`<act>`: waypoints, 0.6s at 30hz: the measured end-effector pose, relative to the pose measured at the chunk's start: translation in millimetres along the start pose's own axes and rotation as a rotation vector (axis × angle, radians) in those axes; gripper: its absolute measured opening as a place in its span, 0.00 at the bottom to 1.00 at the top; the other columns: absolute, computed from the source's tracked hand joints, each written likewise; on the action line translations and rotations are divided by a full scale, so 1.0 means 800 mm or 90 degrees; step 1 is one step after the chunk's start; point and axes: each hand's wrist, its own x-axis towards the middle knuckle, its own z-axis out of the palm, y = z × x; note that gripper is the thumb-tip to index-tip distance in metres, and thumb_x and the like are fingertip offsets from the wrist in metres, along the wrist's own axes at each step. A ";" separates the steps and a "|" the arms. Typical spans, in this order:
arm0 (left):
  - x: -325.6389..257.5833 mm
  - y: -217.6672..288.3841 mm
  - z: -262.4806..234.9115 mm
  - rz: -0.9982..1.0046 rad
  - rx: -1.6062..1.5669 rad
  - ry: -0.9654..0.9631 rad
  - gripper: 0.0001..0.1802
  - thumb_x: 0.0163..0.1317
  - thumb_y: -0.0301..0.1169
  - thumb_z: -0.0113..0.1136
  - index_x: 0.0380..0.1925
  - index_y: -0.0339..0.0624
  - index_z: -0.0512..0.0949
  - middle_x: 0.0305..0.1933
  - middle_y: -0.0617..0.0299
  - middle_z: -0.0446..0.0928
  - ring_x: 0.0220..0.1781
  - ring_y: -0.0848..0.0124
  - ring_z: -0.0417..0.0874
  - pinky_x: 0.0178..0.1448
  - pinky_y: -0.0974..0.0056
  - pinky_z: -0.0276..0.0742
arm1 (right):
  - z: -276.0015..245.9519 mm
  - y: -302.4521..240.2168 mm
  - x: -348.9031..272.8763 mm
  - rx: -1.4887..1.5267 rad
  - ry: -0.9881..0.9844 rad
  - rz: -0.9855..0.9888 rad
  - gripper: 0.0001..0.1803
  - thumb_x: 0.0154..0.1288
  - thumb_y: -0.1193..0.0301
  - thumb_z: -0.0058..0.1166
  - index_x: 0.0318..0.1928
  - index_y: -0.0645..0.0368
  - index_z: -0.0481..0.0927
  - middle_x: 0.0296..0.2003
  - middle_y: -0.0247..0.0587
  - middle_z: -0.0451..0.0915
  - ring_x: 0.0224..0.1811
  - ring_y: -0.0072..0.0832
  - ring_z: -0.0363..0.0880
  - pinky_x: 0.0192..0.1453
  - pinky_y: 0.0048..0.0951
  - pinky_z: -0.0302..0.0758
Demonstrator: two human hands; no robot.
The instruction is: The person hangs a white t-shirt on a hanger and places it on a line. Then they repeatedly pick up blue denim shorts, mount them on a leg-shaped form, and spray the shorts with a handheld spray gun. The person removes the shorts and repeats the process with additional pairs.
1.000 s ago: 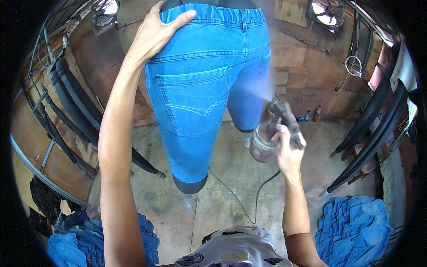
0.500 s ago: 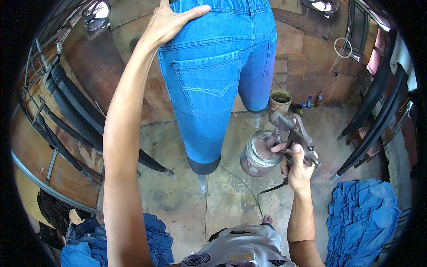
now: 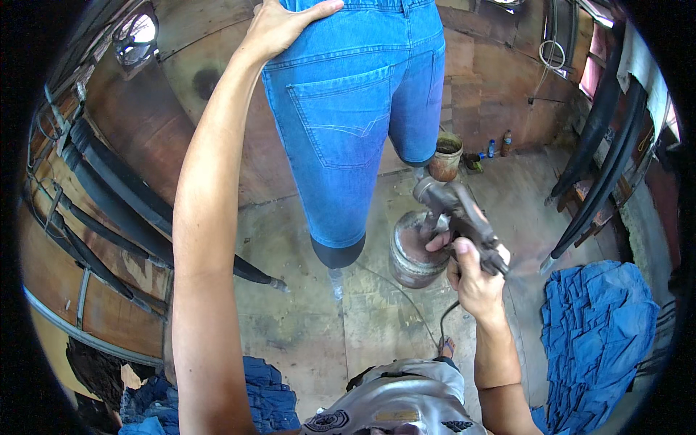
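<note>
Blue denim shorts (image 3: 341, 123), with a stitched back pocket towards me, are stretched over a dark leg form (image 3: 338, 254) that shows below the hem. My left hand (image 3: 283, 27) grips the left side of the elastic waistband, thumb laid across it; its other fingers are mostly hidden. In my right hand (image 3: 475, 279) is a spray gun (image 3: 460, 214), held by its handle to the right of the shorts. A round, stained paint cup (image 3: 418, 254) hangs under the gun. The nozzle end points towards the lower right leg of the shorts, apart from the cloth.
Dark padded leg forms stand at the left (image 3: 123, 181) and right (image 3: 602, 181). Piles of blue denim lie at lower right (image 3: 598, 341) and lower left (image 3: 268, 395). A bucket (image 3: 444, 165) and small bottles (image 3: 506, 141) sit by the back wall. A hose (image 3: 409, 308) crosses the floor.
My right hand has shifted slightly left with the spray gun, bringing its nozzle nearer the shorts' right leg. My left hand stays on the waistband. The whole view has shifted a little.
</note>
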 end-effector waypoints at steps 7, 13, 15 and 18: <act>0.001 -0.001 -0.012 0.060 -0.130 -0.046 0.48 0.50 0.47 0.80 0.63 0.27 0.69 0.59 0.45 0.79 0.60 0.60 0.81 0.67 0.57 0.76 | 0.019 0.048 -0.009 -0.184 -0.083 0.164 0.27 0.72 0.66 0.60 0.68 0.62 0.74 0.29 0.37 0.84 0.30 0.17 0.77 0.40 0.25 0.76; 0.011 -0.032 -0.019 0.177 -0.249 -0.130 0.29 0.59 0.42 0.72 0.55 0.35 0.79 0.52 0.50 0.84 0.55 0.61 0.85 0.62 0.56 0.79 | 0.006 0.067 0.002 -0.205 -0.091 0.174 0.27 0.72 0.68 0.59 0.69 0.62 0.74 0.30 0.36 0.86 0.33 0.19 0.79 0.44 0.26 0.77; 0.014 -0.047 -0.026 0.072 -0.128 -0.150 0.51 0.55 0.61 0.68 0.68 0.32 0.66 0.63 0.40 0.76 0.66 0.53 0.77 0.71 0.54 0.70 | 0.001 0.044 0.012 -0.041 -0.033 0.058 0.27 0.73 0.70 0.56 0.70 0.64 0.72 0.32 0.36 0.86 0.33 0.18 0.79 0.44 0.23 0.77; 0.020 -0.069 -0.033 0.012 -0.079 -0.148 0.63 0.53 0.68 0.67 0.75 0.32 0.58 0.71 0.37 0.69 0.74 0.50 0.70 0.77 0.54 0.63 | -0.012 0.000 0.024 0.062 0.010 0.016 0.23 0.77 0.67 0.53 0.66 0.64 0.75 0.33 0.40 0.86 0.18 0.15 0.70 0.21 0.18 0.67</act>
